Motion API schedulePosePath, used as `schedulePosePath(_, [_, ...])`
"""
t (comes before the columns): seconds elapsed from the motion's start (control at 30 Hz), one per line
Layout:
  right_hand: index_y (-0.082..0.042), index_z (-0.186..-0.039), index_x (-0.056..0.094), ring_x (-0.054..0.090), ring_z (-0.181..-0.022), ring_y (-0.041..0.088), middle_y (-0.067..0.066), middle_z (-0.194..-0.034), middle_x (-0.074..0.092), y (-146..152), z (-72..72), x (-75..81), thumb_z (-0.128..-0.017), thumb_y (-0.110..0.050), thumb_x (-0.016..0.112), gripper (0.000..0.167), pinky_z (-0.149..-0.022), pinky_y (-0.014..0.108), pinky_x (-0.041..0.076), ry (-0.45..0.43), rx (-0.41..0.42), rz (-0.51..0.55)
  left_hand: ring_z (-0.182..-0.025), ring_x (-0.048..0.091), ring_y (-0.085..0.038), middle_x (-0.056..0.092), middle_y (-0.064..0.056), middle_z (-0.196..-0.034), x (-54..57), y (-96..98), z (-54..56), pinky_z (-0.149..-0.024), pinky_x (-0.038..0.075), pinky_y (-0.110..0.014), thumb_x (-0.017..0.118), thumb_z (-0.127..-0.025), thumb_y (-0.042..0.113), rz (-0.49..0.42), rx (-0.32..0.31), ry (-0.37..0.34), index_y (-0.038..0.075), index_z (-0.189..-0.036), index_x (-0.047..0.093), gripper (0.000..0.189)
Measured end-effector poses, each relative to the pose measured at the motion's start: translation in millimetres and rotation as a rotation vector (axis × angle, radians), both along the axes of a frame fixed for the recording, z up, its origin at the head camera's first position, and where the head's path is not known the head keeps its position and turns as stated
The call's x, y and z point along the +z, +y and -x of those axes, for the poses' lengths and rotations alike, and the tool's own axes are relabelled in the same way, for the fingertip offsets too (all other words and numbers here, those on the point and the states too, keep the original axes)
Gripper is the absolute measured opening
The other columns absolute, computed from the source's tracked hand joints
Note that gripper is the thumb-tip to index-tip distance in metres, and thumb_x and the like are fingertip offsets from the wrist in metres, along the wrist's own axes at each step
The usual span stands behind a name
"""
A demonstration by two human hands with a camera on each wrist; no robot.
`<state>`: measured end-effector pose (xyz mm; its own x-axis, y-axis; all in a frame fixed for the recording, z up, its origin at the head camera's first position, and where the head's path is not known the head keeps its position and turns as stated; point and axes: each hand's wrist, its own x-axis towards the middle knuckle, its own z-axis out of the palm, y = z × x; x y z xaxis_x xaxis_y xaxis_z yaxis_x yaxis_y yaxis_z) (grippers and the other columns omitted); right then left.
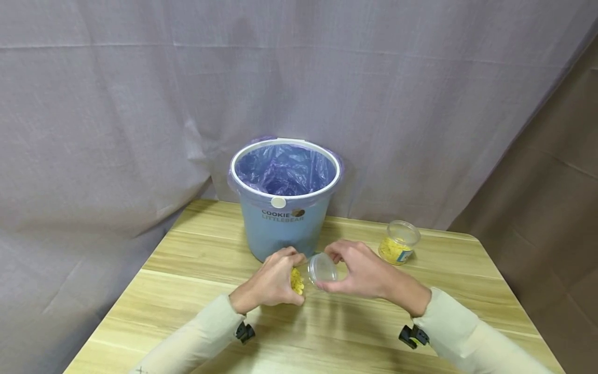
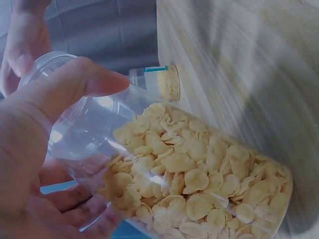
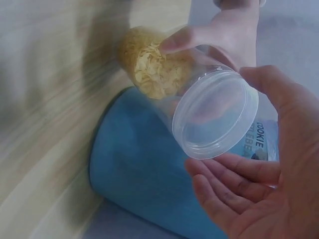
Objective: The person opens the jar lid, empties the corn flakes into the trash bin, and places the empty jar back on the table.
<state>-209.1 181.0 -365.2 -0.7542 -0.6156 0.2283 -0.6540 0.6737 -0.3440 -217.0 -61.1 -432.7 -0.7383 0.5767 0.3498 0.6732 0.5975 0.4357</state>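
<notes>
A clear plastic jar (image 2: 199, 184), more than half full of yellow corn flakes, lies tilted low over the table. My left hand (image 1: 271, 280) grips it around the side, thumb across the top of the wall and fingers beneath. The jar's mouth end, with a clear round lid (image 1: 322, 268), points up towards my right hand (image 1: 357, 270). That hand spans the lid, thumb at one side of its rim and fingertips at the opposite side. Much of the jar is hidden behind my left hand in the head view.
Just behind the hands stands a blue bucket (image 1: 285, 234) with a white rim and a purple bag liner (image 1: 285, 171). Another clear jar of flakes (image 1: 396, 250) stands at the back right of the wooden table (image 1: 187, 280). Grey cloth (image 1: 397, 104) hangs behind.
</notes>
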Motion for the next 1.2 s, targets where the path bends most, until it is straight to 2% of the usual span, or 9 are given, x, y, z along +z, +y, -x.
schedulePosePath(0.17, [-0.004, -0.131, 0.068, 0.073, -0.110, 0.024, 0.006, -0.122, 0.074, 2, -1.6, 4.5, -0.069, -0.033, 0.098, 0.075, -0.095, 0.037, 0.065, 0.057, 0.084, -0.033, -0.100, 0.067, -0.023, 0.071, -0.010, -0.113, -1.1, 0.2, 0.8, -0.086, 0.062, -0.029, 0.093, -0.061, 0.025, 0.007, 0.000, 0.006, -0.005, -0.127, 0.070, 0.076])
schedulePosePath(0.27, [-0.005, -0.141, 0.062, 0.070, -0.123, 0.028, 0.010, -0.137, 0.070, 4, -3.5, 7.6, -0.067, -0.035, 0.100, 0.088, -0.105, 0.045, 0.061, 0.079, 0.104, -0.061, -0.100, 0.067, -0.024, 0.072, -0.013, -0.113, -2.2, 0.5, 1.0, -0.086, 0.063, -0.030, 0.093, -0.061, 0.025, 0.009, -0.002, 0.007, -0.005, -0.126, 0.071, 0.075])
schedulePosePath(0.33, [-0.005, -0.145, 0.060, 0.069, -0.126, 0.031, 0.011, -0.141, 0.068, 5, -4.3, 9.0, -0.070, -0.041, 0.098, 0.091, -0.106, 0.049, 0.059, 0.067, 0.088, -0.064, -0.099, 0.067, -0.024, 0.072, -0.013, -0.113, -2.5, 0.7, 0.8, -0.086, 0.063, -0.029, 0.093, -0.061, 0.025, 0.005, -0.003, 0.002, -0.005, -0.126, 0.071, 0.074])
schedulePosePath(0.47, [-0.002, -0.138, 0.065, 0.074, -0.113, 0.027, 0.012, -0.126, 0.075, 6, -3.8, 8.4, -0.081, -0.060, 0.085, 0.083, -0.097, 0.046, 0.064, 0.018, -0.001, -0.055, -0.100, 0.067, -0.024, 0.072, -0.012, -0.114, -1.8, 1.3, 0.2, -0.087, 0.063, -0.029, 0.093, -0.061, 0.025, 0.005, 0.003, 0.000, -0.005, -0.126, 0.071, 0.075])
schedulePosePath(0.57, [-0.002, -0.125, 0.071, 0.075, -0.097, 0.019, 0.007, -0.109, 0.078, 5, -2.6, 5.5, -0.086, -0.066, 0.077, 0.075, -0.084, 0.034, 0.065, -0.038, -0.055, -0.047, -0.100, 0.067, -0.024, 0.072, -0.012, -0.114, -0.9, 1.9, -0.2, -0.087, 0.063, -0.029, 0.093, -0.060, 0.025, 0.010, 0.009, 0.008, -0.006, -0.127, 0.071, 0.076])
schedulePosePath(0.73, [-0.002, -0.113, 0.074, 0.073, -0.083, 0.012, 0.003, -0.096, 0.078, 2, -2.5, -0.3, -0.088, -0.063, 0.077, 0.066, -0.071, 0.019, 0.061, -0.127, -0.076, -0.009, -0.100, 0.068, -0.025, 0.072, -0.013, -0.115, 0.8, 2.4, -1.3, -0.088, 0.063, -0.031, 0.093, -0.061, 0.026, 0.016, 0.008, 0.011, -0.007, -0.127, 0.070, 0.078])
schedulePosePath(0.93, [-0.002, -0.114, 0.072, 0.073, -0.085, 0.014, 0.003, -0.098, 0.076, 1, -3.9, 4.4, -0.084, -0.058, 0.083, 0.064, -0.072, 0.018, 0.060, -0.069, -0.044, -0.012, -0.101, 0.068, -0.025, 0.072, -0.013, -0.115, 2.1, 1.7, -1.7, -0.089, 0.063, -0.034, 0.092, -0.060, 0.025, 0.009, 0.008, 0.007, -0.006, -0.126, 0.071, 0.076])
schedulePosePath(1.2, [-0.001, -0.121, 0.071, 0.072, -0.096, 0.018, 0.006, -0.107, 0.077, 10, -4.5, 24.7, -0.078, -0.047, 0.090, 0.067, -0.081, 0.029, 0.064, -0.035, -0.042, -0.044, -0.100, 0.068, -0.022, 0.073, -0.007, -0.111, 0.8, -1.3, -1.4, -0.088, 0.062, -0.032, 0.093, -0.061, 0.025, -0.005, 0.018, -0.002, 0.002, -0.122, 0.074, 0.069])
